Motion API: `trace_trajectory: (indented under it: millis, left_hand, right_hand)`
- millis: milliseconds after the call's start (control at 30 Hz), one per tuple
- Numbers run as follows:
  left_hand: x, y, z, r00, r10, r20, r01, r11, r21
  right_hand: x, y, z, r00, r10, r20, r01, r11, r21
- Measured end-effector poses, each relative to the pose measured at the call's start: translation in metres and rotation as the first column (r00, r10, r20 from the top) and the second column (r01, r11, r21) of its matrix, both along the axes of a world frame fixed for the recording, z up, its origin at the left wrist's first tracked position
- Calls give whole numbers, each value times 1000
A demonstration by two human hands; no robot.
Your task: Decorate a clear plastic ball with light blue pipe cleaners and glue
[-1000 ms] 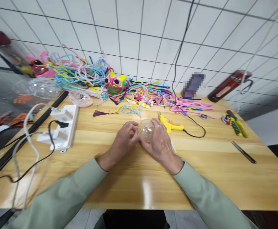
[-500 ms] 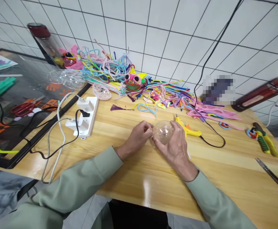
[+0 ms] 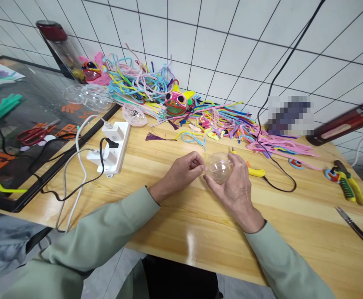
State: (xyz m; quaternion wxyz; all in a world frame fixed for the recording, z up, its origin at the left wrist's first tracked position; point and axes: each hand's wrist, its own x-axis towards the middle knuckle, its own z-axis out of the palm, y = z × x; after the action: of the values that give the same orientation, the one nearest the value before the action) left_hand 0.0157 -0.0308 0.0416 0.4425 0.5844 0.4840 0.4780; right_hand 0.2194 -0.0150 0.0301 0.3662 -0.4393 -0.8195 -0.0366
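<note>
A clear plastic ball (image 3: 219, 167) is held just above the wooden table (image 3: 200, 232) at its middle. My right hand (image 3: 236, 189) cups the ball from the right and below, fingers curled round it. My left hand (image 3: 184, 169) is pinched shut at the ball's left edge, fingertips touching it. Whether the pinch holds something small is unclear. Right behind my right hand lies a yellow glue gun (image 3: 253, 170) with a black cord.
A heap of coloured pipe cleaners (image 3: 206, 120) and a pink round face figure (image 3: 175, 103) lie at the back. A white power strip (image 3: 111, 147) with cables sits left. Pliers (image 3: 348, 182) and a blade (image 3: 354, 226) lie right. A glass-topped table (image 3: 22, 133) adjoins on the left.
The view has swung left and down a little. Both hands stay closed on the clear ball; the left fingers have shifted slightly along its left edge.
</note>
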Motion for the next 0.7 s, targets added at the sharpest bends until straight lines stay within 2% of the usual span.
trace_trajectory:
  millis: [167, 333, 500, 700]
  left_hand:
    - [-1, -1, 1, 989, -8, -146, 5, 1000, -18]
    - [-3, 0, 6, 979, 17, -204, -28, 998, -54]
    - [-3, 2, 5, 987, -11, -161, -13, 989, -148]
    - [4, 0, -1, 998, 56, -34, -63, 967, -248]
  right_hand:
    - [-3, -4, -1, 999, -15, 51, 14, 1000, 5]
    - [-6, -8, 1, 997, 2, 82, 1, 1000, -30]
    - [-10, -12, 1, 997, -7, 80, 8, 1000, -7]
    - [-12, -14, -3, 995, -39, 89, 35, 998, 51]
